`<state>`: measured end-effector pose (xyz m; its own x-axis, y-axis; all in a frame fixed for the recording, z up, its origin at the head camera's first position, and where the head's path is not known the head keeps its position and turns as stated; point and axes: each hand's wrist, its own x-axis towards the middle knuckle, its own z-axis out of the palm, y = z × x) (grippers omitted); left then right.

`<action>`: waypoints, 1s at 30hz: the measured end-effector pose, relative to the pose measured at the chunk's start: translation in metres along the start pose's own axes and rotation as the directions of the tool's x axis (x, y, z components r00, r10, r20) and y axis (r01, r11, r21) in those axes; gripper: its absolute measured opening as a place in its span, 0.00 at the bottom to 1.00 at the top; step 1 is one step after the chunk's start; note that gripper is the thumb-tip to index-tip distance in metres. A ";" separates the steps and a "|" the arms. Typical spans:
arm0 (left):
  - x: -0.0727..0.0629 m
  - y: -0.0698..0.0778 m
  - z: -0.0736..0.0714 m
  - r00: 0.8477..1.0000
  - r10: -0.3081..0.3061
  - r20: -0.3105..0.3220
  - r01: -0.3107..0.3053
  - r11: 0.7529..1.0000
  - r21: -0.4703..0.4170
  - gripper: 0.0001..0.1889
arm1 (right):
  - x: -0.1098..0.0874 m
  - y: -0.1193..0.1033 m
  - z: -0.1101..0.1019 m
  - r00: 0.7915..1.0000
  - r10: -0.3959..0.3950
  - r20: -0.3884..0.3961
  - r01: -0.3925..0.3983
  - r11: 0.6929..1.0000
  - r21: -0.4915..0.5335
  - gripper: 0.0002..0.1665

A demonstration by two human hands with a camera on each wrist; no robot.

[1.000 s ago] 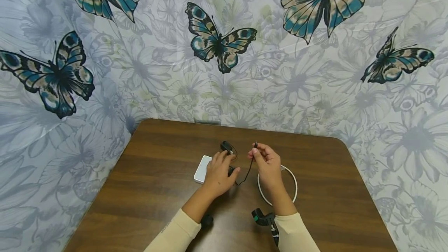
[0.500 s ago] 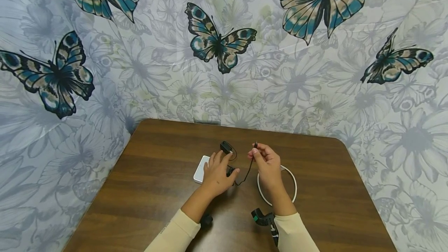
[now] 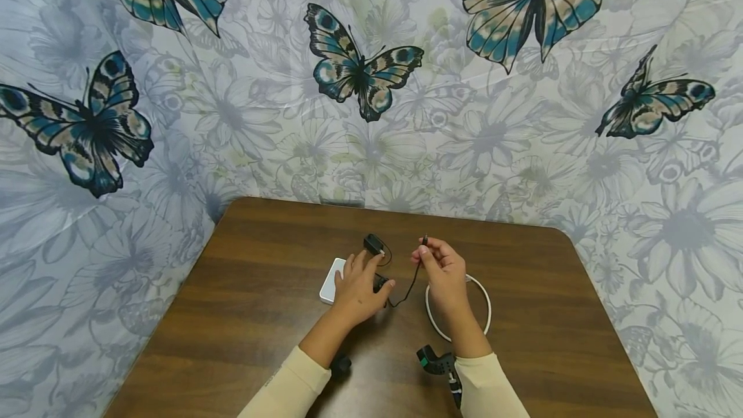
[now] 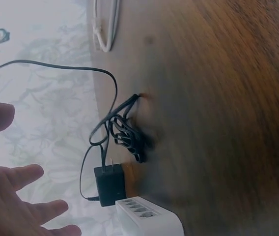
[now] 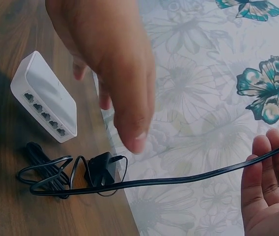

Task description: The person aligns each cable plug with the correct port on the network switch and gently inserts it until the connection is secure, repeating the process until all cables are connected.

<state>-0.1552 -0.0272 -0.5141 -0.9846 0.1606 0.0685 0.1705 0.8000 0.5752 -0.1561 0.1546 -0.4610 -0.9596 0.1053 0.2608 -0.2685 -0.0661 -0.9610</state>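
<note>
My right hand [image 3: 448,276] pinches the end of a thin black power cable [image 5: 179,180] between thumb and fingers, raised off the table. The cable runs down to a tied black bundle [image 4: 128,137] joined to a black power adapter [image 4: 110,185]. Fingers spread, my left hand [image 3: 358,290] hovers over the bundle and holds nothing. It partly covers the bundle and a white network switch [image 3: 331,281] in the head view. A row of ports on the switch shows in the right wrist view.
A coiled white cable [image 3: 489,305] lies by my right wrist on the brown wooden table [image 3: 261,353]. A butterfly-patterned cloth [image 3: 261,147] hangs behind the table's far edge. Black devices, one being a wrist mount [image 3: 434,361], sit at both wrists.
My left hand has shifted slightly left, and its fingers have spread apart. The right hand keeps its pinch on the power cable, nearly still.
</note>
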 end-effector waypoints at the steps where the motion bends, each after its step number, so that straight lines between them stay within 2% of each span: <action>1: 0.000 -0.001 0.000 1.000 -0.009 0.007 0.009 1.000 0.011 0.36 | 0.000 0.000 0.000 1.000 -0.002 0.000 0.002 1.000 0.002 0.10; 7: 0.001 -0.005 0.002 0.998 -0.043 0.043 0.042 0.999 0.030 0.37 | 0.001 0.000 0.000 1.000 -0.011 -0.001 0.011 1.000 0.004 0.11; 21: -0.002 -0.011 0.005 0.994 -0.081 0.079 0.076 0.996 0.054 0.36 | -0.001 0.000 0.000 1.000 0.010 -0.007 -0.010 1.000 0.003 0.10; 30: -0.003 -0.017 0.007 0.991 -0.114 0.062 0.110 0.991 0.073 0.35 | -0.002 0.002 -0.002 1.000 0.008 -0.005 -0.009 1.000 -0.009 0.10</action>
<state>-0.1543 -0.0370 -0.5298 -0.9935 0.1034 -0.0484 0.0635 0.8527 0.5186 -0.1545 0.1565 -0.4635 -0.9614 0.1097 0.2522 -0.2595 -0.0576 -0.9640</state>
